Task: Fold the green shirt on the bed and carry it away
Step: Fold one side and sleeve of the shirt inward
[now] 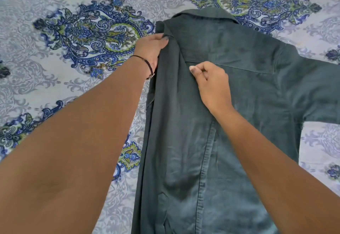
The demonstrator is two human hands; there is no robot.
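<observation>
The dark green shirt (239, 79) lies back-up on the bed, collar at the far end. Its left side is folded inward over the back in a long strip. The right sleeve still spreads out toward the right edge of the view. My left hand (152, 48) grips the folded edge near the left shoulder, just below the collar. My right hand (211, 82) rests on the middle of the back with fingers curled, pinching the cloth by the yoke seam. The shirt's hem runs out of view at the bottom.
The bed (73, 86) is covered by a grey sheet with blue and green paisley medallions, bare to the left of the shirt and beyond the collar. A dark cord bracelet (147, 64) sits on my left wrist.
</observation>
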